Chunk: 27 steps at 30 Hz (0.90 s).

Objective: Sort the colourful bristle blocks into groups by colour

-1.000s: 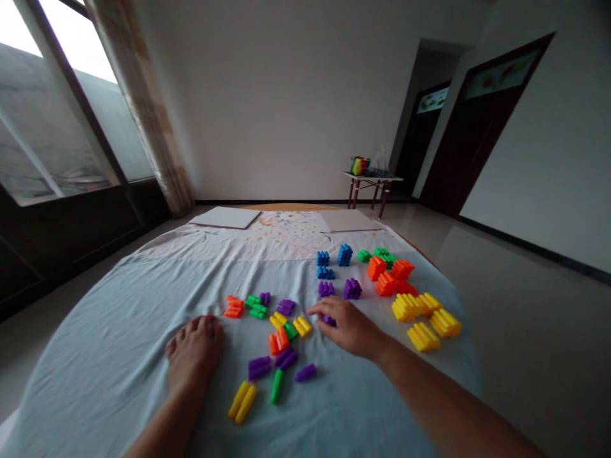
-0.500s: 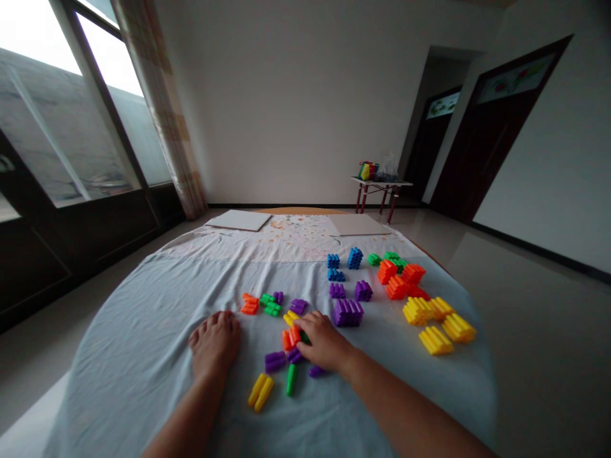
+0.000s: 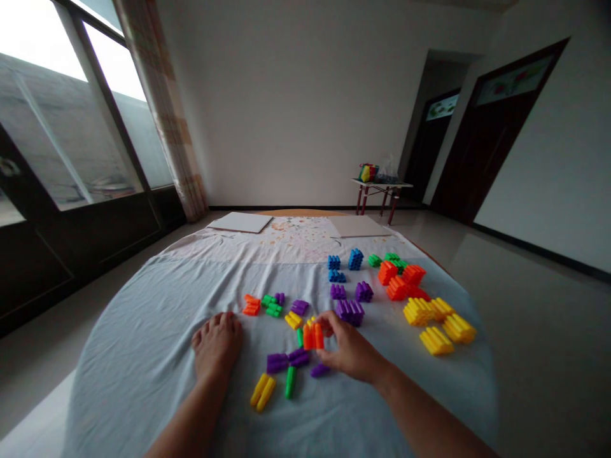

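My left hand lies flat on the blue-white cloth, palm down, holding nothing. Between the thumb and fingers of my right hand is an orange block piece, seen over the loose pieces. Near it lie a green piece, purple pieces, a green stick, a yellow pair and a yellow piece. Beyond my left hand are an orange piece and green pieces. A small purple piece sits below my right hand.
Sorted stacks stand at the right: blue, purple, green, orange and yellow. Two flat boards lie at the table's far edge. A small side table holds bags.
My right hand has moved right with the orange piece, uncovering the green and purple pieces beside it. My left hand stays flat on the cloth.
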Motion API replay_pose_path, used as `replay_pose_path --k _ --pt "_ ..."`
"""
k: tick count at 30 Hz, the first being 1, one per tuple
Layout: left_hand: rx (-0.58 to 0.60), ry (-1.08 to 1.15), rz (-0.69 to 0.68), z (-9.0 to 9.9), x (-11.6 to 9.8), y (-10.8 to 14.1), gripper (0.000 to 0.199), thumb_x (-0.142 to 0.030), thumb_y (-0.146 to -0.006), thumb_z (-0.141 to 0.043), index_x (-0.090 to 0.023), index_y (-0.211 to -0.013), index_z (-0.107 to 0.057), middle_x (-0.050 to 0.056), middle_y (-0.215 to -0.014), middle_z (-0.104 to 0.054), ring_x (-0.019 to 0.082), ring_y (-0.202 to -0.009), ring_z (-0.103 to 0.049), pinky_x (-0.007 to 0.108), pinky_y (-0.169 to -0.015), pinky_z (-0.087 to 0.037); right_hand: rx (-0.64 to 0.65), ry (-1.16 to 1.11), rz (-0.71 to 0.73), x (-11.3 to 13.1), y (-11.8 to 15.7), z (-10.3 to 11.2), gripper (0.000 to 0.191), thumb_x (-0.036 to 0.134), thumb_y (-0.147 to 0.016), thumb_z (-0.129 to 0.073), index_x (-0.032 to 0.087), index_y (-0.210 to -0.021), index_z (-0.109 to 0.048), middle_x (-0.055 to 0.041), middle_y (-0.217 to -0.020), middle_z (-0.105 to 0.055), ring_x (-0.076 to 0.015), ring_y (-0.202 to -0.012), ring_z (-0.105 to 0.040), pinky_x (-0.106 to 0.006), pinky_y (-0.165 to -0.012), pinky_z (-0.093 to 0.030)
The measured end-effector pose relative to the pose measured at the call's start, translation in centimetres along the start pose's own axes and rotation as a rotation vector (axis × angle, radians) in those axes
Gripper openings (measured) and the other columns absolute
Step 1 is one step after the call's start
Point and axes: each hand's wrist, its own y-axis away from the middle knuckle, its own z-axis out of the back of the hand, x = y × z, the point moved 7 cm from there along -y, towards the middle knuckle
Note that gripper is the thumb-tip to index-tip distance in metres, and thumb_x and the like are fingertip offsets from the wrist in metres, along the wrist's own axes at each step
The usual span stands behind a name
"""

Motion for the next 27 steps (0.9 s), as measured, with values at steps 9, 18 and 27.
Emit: replay_pose_path --k 9,18,27 --pt "0.017 -0.016 -0.005 -0.4 0.0 -0.4 0.054 -0.043 -0.087 -0.016 -0.019 -0.116 -0.055 0.011 -0.125 -0.054 0.029 -0.117 -0.044 0.044 -0.099 -0.027 -0.116 0.407 0.065 -2.7 3.7 3.6 0.054 0.002 -0.067 -0.047 0.024 -0.116 -0.050 -0.0072 -0.110 -0.053 -0.0227 -0.107 -0.050 -0.040 -0.097 -0.040" --pt "0.045 -0.054 0.001 0.0 -0.2 -0.2 0.057 -0.045 -0.087 -0.012 -0.019 -0.118 -0.053 0.010 -0.126 -0.053 0.030 -0.117 -0.043 0.043 -0.099 -0.028 0.072 0.366 -0.018 -2.9 4.1 2.9 0.055 0.008 -0.072 -0.050 0.025 -0.124 -0.051 -0.0066 -0.113 -0.054 -0.0203 -0.108 -0.051 -0.036 -0.098 -0.037" --pt "0.105 -0.022 -0.004 -1.0 0.7 -1.1 0.061 -0.052 -0.084 -0.011 -0.020 -0.118 -0.051 0.012 -0.127 -0.050 0.032 -0.120 -0.041 0.046 -0.100 -0.027 0.132 0.269 0.012 -4.0 3.6 1.9 0.043 0.019 -0.070 -0.063 0.023 -0.113 -0.062 -0.0059 -0.112 -0.062 -0.0219 -0.107 -0.053 -0.036 -0.097 -0.039"
